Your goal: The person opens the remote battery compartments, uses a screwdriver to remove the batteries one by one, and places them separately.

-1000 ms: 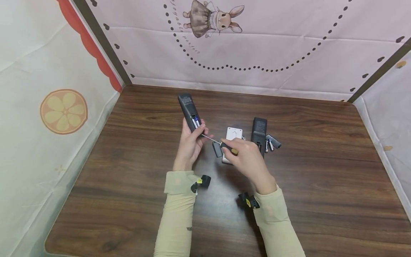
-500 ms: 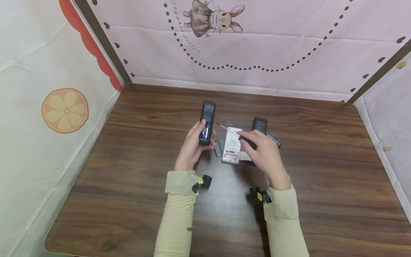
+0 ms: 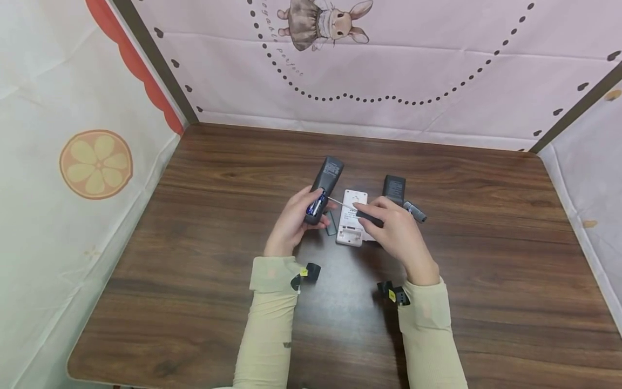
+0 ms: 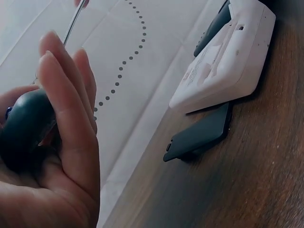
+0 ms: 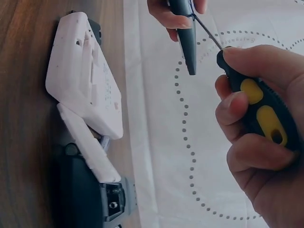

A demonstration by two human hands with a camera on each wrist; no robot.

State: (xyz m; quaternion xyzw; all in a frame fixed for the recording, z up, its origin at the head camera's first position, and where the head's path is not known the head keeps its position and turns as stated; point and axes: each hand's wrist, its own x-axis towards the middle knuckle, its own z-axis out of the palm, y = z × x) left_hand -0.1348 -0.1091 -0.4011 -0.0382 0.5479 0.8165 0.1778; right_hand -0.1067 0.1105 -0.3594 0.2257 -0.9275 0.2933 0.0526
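My left hand [image 3: 290,220] grips a dark remote control [image 3: 331,172], back side up, with its battery compartment uncovered. Blue batteries [image 3: 317,206] lie in that compartment, and my left thumb rests at its edge. My right hand [image 3: 399,231] holds a screwdriver [image 5: 260,107] by its black and yellow handle. The thin shaft points left, its tip right at the compartment's upper end. Below the hands a white remote control [image 3: 351,216] lies back up with its battery slot bare. A dark battery cover [image 4: 199,135] lies on the table beside it.
A second dark remote [image 3: 394,187] lies to the right, partly hidden by my right hand. Another dark cover [image 3: 414,211] sits beside it. A white cover [image 5: 88,142] leans between the white and dark remotes. Patterned cloth [image 3: 413,65] stands behind the wooden table [image 3: 486,259].
The dark remote has swung over to the right and tilted in my left hand. The screwdriver pulled away to the right, then came back with its tip at the battery compartment.
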